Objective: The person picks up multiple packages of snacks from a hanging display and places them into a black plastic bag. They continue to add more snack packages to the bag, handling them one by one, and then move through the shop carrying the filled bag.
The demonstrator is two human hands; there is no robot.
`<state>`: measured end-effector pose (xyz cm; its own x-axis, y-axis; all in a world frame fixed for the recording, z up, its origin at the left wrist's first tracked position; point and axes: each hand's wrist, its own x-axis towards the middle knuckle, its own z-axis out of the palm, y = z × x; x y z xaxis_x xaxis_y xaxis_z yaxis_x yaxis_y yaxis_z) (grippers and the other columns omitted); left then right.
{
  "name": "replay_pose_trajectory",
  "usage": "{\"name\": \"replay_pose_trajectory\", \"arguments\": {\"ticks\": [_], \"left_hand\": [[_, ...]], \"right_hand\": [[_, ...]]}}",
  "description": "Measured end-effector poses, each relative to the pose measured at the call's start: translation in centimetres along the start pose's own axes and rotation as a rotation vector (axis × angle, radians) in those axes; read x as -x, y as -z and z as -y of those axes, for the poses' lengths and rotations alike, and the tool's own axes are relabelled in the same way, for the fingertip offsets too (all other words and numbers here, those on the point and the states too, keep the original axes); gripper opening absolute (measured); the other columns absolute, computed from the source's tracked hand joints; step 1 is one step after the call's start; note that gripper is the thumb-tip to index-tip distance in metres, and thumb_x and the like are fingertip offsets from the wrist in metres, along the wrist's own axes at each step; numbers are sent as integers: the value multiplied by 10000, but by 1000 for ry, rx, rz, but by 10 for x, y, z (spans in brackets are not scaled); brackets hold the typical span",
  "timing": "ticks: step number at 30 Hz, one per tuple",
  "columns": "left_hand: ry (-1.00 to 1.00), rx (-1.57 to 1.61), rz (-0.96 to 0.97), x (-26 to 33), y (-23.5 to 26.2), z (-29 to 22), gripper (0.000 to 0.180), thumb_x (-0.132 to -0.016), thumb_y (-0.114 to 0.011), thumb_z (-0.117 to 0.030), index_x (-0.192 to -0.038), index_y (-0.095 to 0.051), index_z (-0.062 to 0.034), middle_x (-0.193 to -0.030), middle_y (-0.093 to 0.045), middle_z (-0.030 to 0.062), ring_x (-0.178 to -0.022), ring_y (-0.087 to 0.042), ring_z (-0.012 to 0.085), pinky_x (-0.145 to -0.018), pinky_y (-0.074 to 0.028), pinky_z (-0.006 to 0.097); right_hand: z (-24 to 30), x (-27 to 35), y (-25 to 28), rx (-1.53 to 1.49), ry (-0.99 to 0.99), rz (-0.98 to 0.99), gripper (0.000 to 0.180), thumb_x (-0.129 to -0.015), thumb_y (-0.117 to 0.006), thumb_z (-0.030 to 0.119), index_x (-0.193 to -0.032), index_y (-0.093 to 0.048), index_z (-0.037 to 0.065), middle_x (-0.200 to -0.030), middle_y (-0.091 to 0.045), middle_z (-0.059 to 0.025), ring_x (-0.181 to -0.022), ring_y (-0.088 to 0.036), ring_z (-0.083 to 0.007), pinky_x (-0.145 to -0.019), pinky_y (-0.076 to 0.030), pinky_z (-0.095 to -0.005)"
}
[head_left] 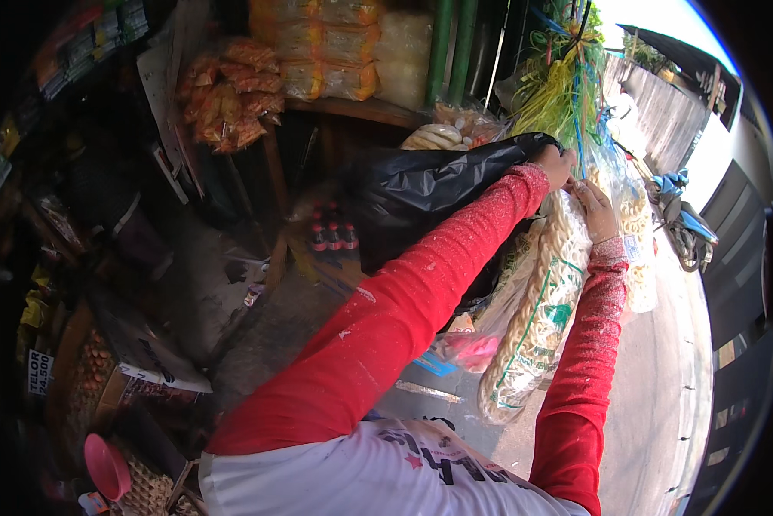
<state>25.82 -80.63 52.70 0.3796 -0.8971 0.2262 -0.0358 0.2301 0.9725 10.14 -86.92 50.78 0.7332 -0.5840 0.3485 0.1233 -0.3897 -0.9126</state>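
Observation:
A long clear bag of pale ring-shaped crackers [546, 301] hangs upright at the right, with green print on it. My right hand [596, 209] is closed at the top of this bag, fingers pinched on its neck. Just left of it and a little higher, my left hand [554, 167] is closed beside the hanging strings; what lies in its fingers is hidden. A large black plastic bag [429, 185] spreads behind my left forearm and reaches up to that hand. Yellow and green plastic strings [546, 86] dangle above both hands. White powder specks my red sleeves.
More bagged crackers [638, 249] hang right of my hands. Orange snack packets [232, 95] and stacked clear packs [326, 47] are at the back. Dark bottles [335, 236] stand below the black bag. Egg trays [141, 482] and a pink bowl [107, 466] sit lower left. Pavement [653, 378] runs along the right.

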Motion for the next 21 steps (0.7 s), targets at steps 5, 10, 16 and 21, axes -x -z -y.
{"name": "replay_pose_trajectory", "arguments": {"ticks": [5, 10, 16, 21], "left_hand": [[-244, -574, -122, 22, 39, 56, 432, -998, -436, -373, -1168, -608, -15, -989, -665, 249, -913, -646, 407, -840, -495, 445], [-367, -880, 7, 42, 42, 85, 433, -965, -447, -367, -1054, -643, 9, -987, -645, 278, -964, -624, 425, -883, -474, 478], [-370, -1357, 434, 31, 24, 69, 432, -937, -459, -335, -1065, -659, 26, -1055, -648, 254, -1011, -619, 400, -928, -460, 488], [-315, -1552, 729, 12, 12, 58, 473, -954, -451, -327, -1217, -610, 32, -1234, -597, 261, -1160, -562, 388, -1017, -411, 462]], "right_hand": [[3, 0, -3, -6, 47, 13, 261, -1008, -492, 206, -995, -641, -9, -944, -666, -27, -839, -553, -70, -781, -440, -204], [-4, -13, 16, 291, 192, 83, 319, -1017, -464, 213, -1046, -668, -31, -982, -682, -48, -865, -563, -94, -805, -437, -216], [-65, -44, 73, 1096, 661, 34, 323, -1024, -421, 143, -1240, -569, -47, -1125, -656, -179, -1053, -617, -244, -963, -458, -319], [-100, -63, 86, 670, 437, 84, 332, -1005, -470, 82, -1311, -498, -46, -1188, -636, -150, -1132, -594, -222, -967, -471, -317]]}}
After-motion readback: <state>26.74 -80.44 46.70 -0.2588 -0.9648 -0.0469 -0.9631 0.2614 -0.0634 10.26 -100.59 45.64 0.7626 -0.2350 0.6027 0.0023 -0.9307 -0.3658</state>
